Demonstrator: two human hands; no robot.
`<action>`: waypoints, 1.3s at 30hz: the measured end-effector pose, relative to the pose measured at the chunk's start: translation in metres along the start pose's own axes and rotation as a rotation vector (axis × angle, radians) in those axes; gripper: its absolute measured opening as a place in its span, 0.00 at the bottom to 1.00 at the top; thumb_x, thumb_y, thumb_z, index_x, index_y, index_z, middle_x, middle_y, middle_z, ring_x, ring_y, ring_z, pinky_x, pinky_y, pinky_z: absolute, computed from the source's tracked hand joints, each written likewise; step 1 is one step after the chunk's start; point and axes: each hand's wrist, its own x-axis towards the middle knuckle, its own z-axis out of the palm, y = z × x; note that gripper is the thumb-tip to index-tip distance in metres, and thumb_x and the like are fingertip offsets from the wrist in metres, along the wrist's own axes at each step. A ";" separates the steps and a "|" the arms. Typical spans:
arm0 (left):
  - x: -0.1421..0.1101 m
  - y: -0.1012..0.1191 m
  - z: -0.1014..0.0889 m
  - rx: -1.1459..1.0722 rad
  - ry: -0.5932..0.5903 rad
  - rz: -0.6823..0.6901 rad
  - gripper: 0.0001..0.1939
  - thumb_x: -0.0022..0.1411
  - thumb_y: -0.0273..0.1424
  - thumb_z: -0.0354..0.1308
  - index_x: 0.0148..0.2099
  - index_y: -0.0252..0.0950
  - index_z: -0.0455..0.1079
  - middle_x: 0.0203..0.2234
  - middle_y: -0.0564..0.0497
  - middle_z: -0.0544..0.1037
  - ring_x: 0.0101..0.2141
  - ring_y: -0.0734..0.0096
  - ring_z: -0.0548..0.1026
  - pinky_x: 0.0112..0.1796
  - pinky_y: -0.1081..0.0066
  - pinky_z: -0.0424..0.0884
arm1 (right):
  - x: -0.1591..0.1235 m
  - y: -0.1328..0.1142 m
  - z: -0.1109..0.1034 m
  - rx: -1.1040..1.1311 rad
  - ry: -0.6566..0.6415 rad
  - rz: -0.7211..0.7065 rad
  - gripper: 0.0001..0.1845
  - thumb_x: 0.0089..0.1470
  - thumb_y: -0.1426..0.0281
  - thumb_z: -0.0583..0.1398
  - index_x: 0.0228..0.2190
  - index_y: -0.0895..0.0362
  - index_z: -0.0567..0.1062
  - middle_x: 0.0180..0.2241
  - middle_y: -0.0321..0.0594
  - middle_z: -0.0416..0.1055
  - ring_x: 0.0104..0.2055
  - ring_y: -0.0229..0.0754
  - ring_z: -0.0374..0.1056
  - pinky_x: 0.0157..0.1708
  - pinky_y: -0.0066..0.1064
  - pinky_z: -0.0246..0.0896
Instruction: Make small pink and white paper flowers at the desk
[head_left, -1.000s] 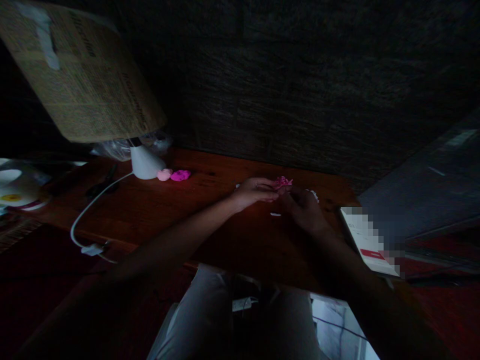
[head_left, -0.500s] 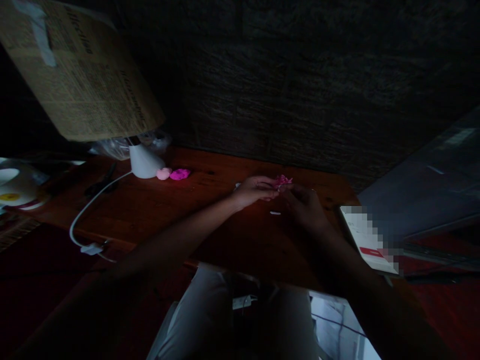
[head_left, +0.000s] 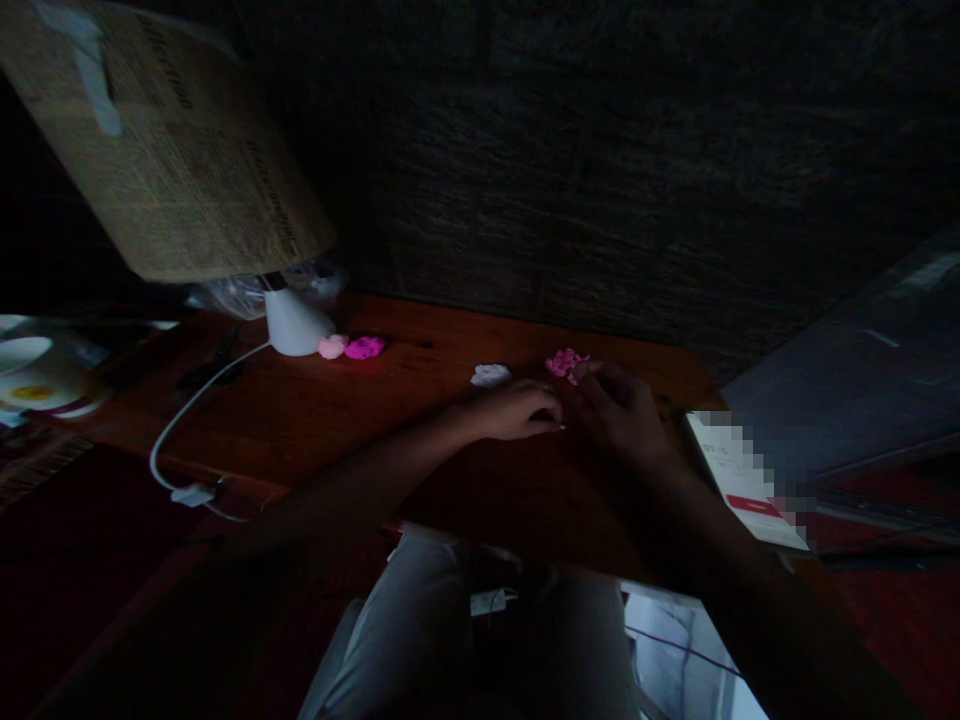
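My right hand (head_left: 619, 410) pinches a pink ruffled piece (head_left: 566, 363) at its lower right edge, just over the table. It looks like crumpled, petal-like soft clay. To its left and a little nearer, my left hand (head_left: 521, 412) is low at the tabletop, fingers curled. Its fingertips close on a small white piece (head_left: 562, 428), of which only a tip shows. Behind the left hand lies a white flattened lump (head_left: 491, 375). Farther left, a pale pink lump (head_left: 333, 346) and a bright magenta lump (head_left: 364, 347) rest side by side.
A lamp (head_left: 296, 322) with a newsprint shade stands at the left on the wooden table (head_left: 420, 400), its white cable (head_left: 161, 430) trailing over the front edge. Dark scissors (head_left: 214, 368) and a white cup (head_left: 34, 370) are farther left. A white box-like object (head_left: 739, 470) lies right.
My left hand has let go of the pink ruffled piece and come down towards me onto the small white piece. The white lump behind it is now uncovered. My right hand keeps the pink piece.
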 end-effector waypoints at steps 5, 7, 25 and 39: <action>0.003 -0.005 -0.001 -0.327 0.168 -0.038 0.09 0.64 0.33 0.60 0.40 0.34 0.77 0.38 0.46 0.82 0.39 0.69 0.77 0.43 0.71 0.68 | 0.000 -0.001 0.002 0.099 0.011 0.081 0.23 0.46 0.48 0.66 0.29 0.56 0.79 0.25 0.37 0.73 0.28 0.39 0.64 0.29 0.31 0.57; 0.005 -0.006 -0.002 -0.523 0.288 -0.075 0.12 0.61 0.37 0.63 0.40 0.32 0.77 0.38 0.46 0.82 0.39 0.70 0.77 0.42 0.71 0.69 | 0.000 -0.004 0.002 0.133 0.022 0.112 0.22 0.44 0.49 0.67 0.29 0.56 0.80 0.28 0.39 0.75 0.29 0.39 0.64 0.30 0.30 0.58; 0.007 -0.009 -0.006 -0.783 0.497 -0.282 0.17 0.52 0.39 0.69 0.40 0.32 0.78 0.39 0.46 0.82 0.36 0.72 0.77 0.36 0.73 0.69 | 0.000 -0.008 -0.002 0.128 -0.024 0.161 0.24 0.43 0.50 0.68 0.34 0.56 0.83 0.29 0.40 0.77 0.26 0.37 0.62 0.25 0.29 0.57; 0.008 -0.011 -0.006 -0.799 0.476 -0.233 0.15 0.51 0.35 0.69 0.40 0.32 0.79 0.40 0.45 0.82 0.42 0.66 0.78 0.48 0.64 0.71 | 0.000 -0.004 -0.003 0.056 -0.061 0.140 0.28 0.44 0.46 0.66 0.35 0.58 0.82 0.26 0.39 0.74 0.25 0.38 0.63 0.27 0.31 0.57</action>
